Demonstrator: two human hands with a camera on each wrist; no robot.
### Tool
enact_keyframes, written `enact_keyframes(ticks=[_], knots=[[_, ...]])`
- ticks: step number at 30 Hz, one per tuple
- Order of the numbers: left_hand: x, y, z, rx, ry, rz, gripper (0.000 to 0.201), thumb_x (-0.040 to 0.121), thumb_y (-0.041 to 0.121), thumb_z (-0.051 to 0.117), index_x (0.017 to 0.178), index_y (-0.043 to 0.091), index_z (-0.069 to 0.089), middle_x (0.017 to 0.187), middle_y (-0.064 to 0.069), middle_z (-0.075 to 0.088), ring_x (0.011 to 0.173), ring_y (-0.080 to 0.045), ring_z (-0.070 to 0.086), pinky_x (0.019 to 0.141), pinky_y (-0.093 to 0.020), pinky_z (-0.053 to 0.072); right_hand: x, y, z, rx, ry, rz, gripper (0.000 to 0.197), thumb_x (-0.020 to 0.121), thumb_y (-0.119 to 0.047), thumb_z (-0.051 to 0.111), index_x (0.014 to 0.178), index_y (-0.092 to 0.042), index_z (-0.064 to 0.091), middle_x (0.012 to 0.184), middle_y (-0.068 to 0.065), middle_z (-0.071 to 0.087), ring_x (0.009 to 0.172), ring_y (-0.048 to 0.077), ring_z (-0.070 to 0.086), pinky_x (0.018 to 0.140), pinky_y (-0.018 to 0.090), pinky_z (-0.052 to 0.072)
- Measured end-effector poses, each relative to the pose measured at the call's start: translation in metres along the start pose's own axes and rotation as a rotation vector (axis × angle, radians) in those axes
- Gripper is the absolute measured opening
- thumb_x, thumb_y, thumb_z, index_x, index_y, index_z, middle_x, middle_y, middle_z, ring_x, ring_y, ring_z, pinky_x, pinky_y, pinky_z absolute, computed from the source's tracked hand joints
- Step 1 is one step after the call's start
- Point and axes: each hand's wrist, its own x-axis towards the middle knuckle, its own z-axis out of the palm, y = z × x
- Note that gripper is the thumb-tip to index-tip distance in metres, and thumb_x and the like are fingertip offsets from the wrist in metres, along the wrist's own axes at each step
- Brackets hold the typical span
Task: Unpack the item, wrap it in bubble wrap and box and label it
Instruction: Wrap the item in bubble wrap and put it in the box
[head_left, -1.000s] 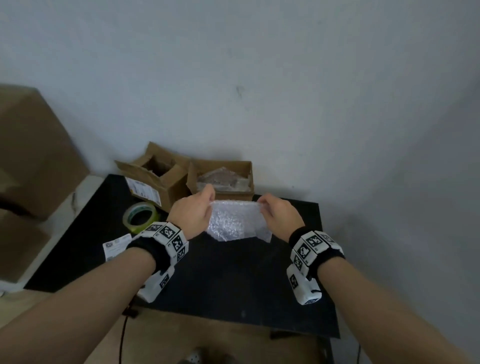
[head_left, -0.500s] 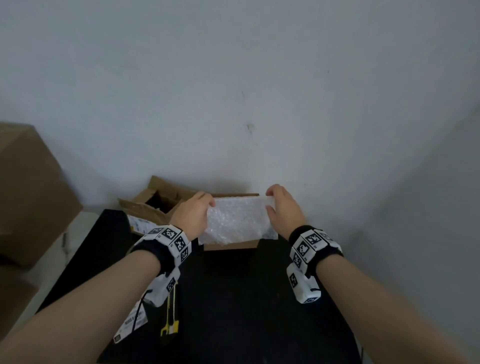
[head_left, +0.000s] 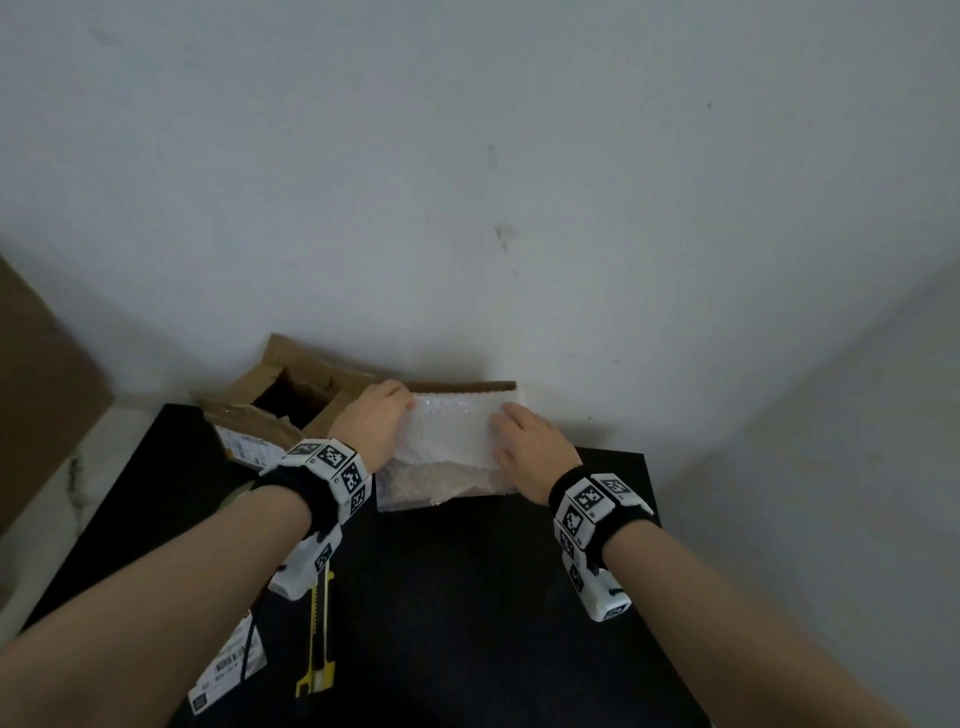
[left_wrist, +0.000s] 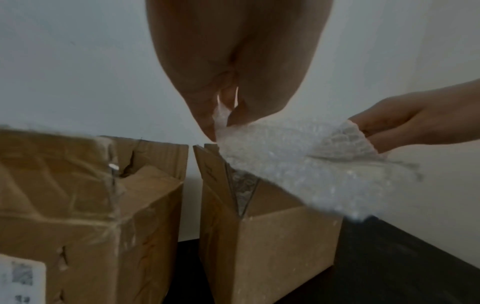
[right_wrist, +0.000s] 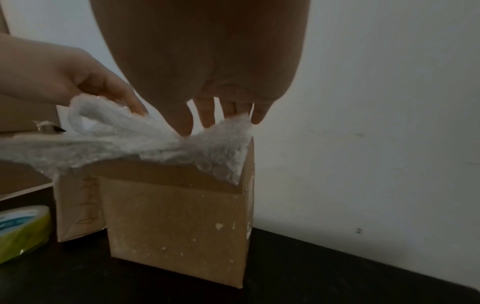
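A sheet of white bubble wrap (head_left: 452, 431) lies over the top of the open cardboard box (head_left: 467, 385) at the back of the black table (head_left: 467, 597). My left hand (head_left: 379, 421) pinches the wrap's left edge between thumb and fingers (left_wrist: 205, 115). My right hand (head_left: 524, 441) rests on the wrap's right side, its straight fingers (right_wrist: 207, 115) pressing it down into the box (right_wrist: 176, 232). Crinkled clear wrap (head_left: 436, 486) shows in the near part of the box, below the sheet. What it covers is hidden.
A second, torn-open cardboard box (head_left: 291, 384) with a label stands just left of the first. A green-yellow tape roll (right_wrist: 23, 232), a yellow utility knife (head_left: 317, 649) and a printed label sheet (head_left: 228, 670) lie on the table's left side. The wall is right behind the boxes.
Both hands carried the bubble wrap from above the table's middle forward to the box and lowered it onto the opening. The right hand went from gripping the edge to lying on top.
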Motion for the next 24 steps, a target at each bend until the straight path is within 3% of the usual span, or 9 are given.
enact_keyframes(ticks=[2, 3, 5, 7, 9, 12, 17, 21, 24], knots=[[0.000, 0.003, 0.005, 0.153, 0.081, 0.002, 0.031, 0.090, 0.011, 0.049, 0.120, 0.013, 0.058, 0.144, -0.010, 0.039, 0.135, -0.027, 0.032, 0.109, -0.039, 0.028, 0.010, 0.000, 0.004, -0.060, -0.055, -0.037, 0.047, 0.099, -0.026, 0.039, 0.143, -0.012, 0.033, 0.153, 0.012, 0.024, 0.139, 0.027, 0.027, 0.115, 0.036, 0.020], [-0.001, 0.006, 0.007, 0.211, 0.148, 0.011, 0.028, 0.092, 0.018, 0.045, 0.112, 0.012, 0.063, 0.138, -0.012, 0.047, 0.131, -0.028, 0.038, 0.106, -0.041, 0.029, 0.015, 0.000, 0.006, -0.093, -0.082, -0.052, 0.048, 0.098, -0.028, 0.040, 0.143, -0.011, 0.033, 0.153, 0.012, 0.024, 0.140, 0.028, 0.026, 0.115, 0.037, 0.019], [-0.006, 0.016, 0.010, 0.260, 0.226, 0.096, 0.042, 0.092, 0.035, 0.032, 0.093, 0.015, 0.069, 0.107, -0.007, 0.063, 0.104, -0.025, 0.054, 0.089, -0.039, 0.040, 0.023, -0.002, 0.009, -0.172, -0.121, -0.067, 0.050, 0.097, -0.029, 0.042, 0.143, -0.010, 0.034, 0.153, 0.014, 0.026, 0.142, 0.028, 0.023, 0.116, 0.038, 0.018], [-0.009, 0.021, 0.017, 0.299, 0.206, 0.210, 0.054, 0.090, 0.048, 0.023, 0.085, 0.019, 0.068, 0.090, -0.002, 0.063, 0.086, -0.021, 0.055, 0.079, -0.036, 0.042, 0.031, -0.005, 0.009, -0.266, -0.137, -0.071, 0.048, 0.097, -0.029, 0.041, 0.140, -0.008, 0.038, 0.150, 0.016, 0.031, 0.141, 0.029, 0.025, 0.116, 0.040, 0.017], [-0.010, 0.021, 0.023, 0.303, 0.113, 0.262, 0.062, 0.088, 0.055, 0.018, 0.091, 0.019, 0.069, 0.094, -0.001, 0.064, 0.089, -0.020, 0.057, 0.084, -0.036, 0.043, 0.037, -0.009, 0.008, -0.357, -0.149, -0.078, 0.045, 0.096, -0.026, 0.041, 0.137, -0.006, 0.043, 0.145, 0.017, 0.039, 0.137, 0.030, 0.031, 0.115, 0.041, 0.017], [-0.006, 0.017, 0.032, 0.321, 0.018, 0.258, 0.073, 0.084, 0.054, 0.006, 0.106, 0.019, 0.066, 0.108, 0.000, 0.065, 0.100, -0.020, 0.058, 0.093, -0.035, 0.041, 0.042, -0.012, 0.004, -0.339, -0.158, -0.073, 0.040, 0.092, -0.020, 0.045, 0.129, -0.005, 0.049, 0.136, 0.015, 0.048, 0.130, 0.031, 0.040, 0.112, 0.039, 0.022], [-0.001, 0.018, 0.037, 0.260, 0.057, 0.206, 0.061, 0.091, 0.049, 0.015, 0.100, 0.014, 0.064, 0.089, -0.002, 0.071, 0.079, -0.021, 0.066, 0.078, -0.033, 0.047, 0.041, -0.010, -0.002, -0.140, -0.026, -0.164, 0.030, 0.096, -0.020, 0.039, 0.111, -0.006, 0.062, 0.114, 0.011, 0.059, 0.106, 0.029, 0.055, 0.092, 0.038, 0.040], [0.005, 0.018, 0.039, 0.234, 0.028, 0.139, 0.042, 0.098, 0.045, 0.025, 0.106, 0.013, 0.052, 0.097, -0.004, 0.067, 0.088, -0.023, 0.064, 0.082, -0.035, 0.043, 0.038, -0.004, -0.003, 0.026, -0.250, -0.122, 0.041, 0.097, -0.038, 0.034, 0.094, -0.008, 0.063, 0.099, 0.010, 0.065, 0.089, 0.025, 0.061, 0.081, 0.038, 0.050], [0.007, 0.017, 0.032, 0.226, 0.076, 0.208, 0.049, 0.094, 0.046, 0.025, 0.097, 0.013, 0.061, 0.096, -0.004, 0.065, 0.091, -0.024, 0.061, 0.081, -0.037, 0.046, 0.041, -0.002, 0.001, 0.029, -0.328, -0.090, 0.033, 0.097, -0.035, 0.034, 0.092, -0.012, 0.057, 0.104, 0.013, 0.063, 0.096, 0.029, 0.060, 0.084, 0.038, 0.048]])
